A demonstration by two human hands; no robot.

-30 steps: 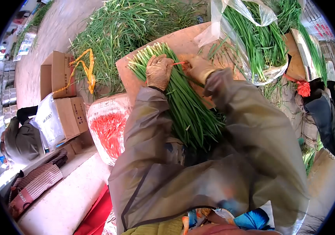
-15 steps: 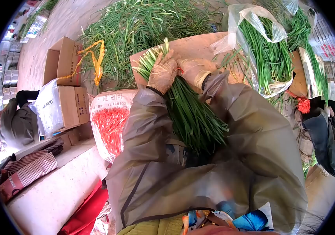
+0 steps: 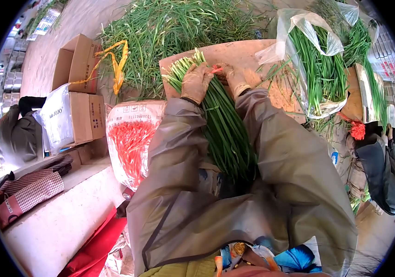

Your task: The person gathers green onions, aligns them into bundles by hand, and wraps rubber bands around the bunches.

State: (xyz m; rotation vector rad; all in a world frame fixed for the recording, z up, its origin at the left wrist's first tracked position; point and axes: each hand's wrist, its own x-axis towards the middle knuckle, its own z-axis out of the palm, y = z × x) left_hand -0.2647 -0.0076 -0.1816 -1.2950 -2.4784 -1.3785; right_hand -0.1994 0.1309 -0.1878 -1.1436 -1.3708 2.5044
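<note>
A long bundle of garlic chives (image 3: pixel 227 131) lies across my lap, its pale cut ends pointing up and left over a brown board (image 3: pixel 248 53). My gloved left hand (image 3: pixel 196 84) is wrapped round the bundle just below those ends. My gloved right hand (image 3: pixel 234 78) is closed on a red tie (image 3: pixel 217 69) at the bundle's right side, beside my left fingertips. How far the tie goes round the stems is hidden. To my left, a white bag (image 3: pixel 133 111) holds many red ties (image 3: pixel 133 143).
A big heap of loose green stalks (image 3: pixel 170 27) lies beyond the board. Bundled greens stand in a clear plastic bag (image 3: pixel 294 51) at right. Cardboard boxes (image 3: pixel 86 117) with a yellow strap (image 3: pixel 120 69) are at left. Other people (image 3: pixel 20 138) sit at both sides.
My right hand has drawn its fingers in on the red tie, which now shows above the bundle. The leafy end hangs straighter and narrower. The view has shifted slightly.
</note>
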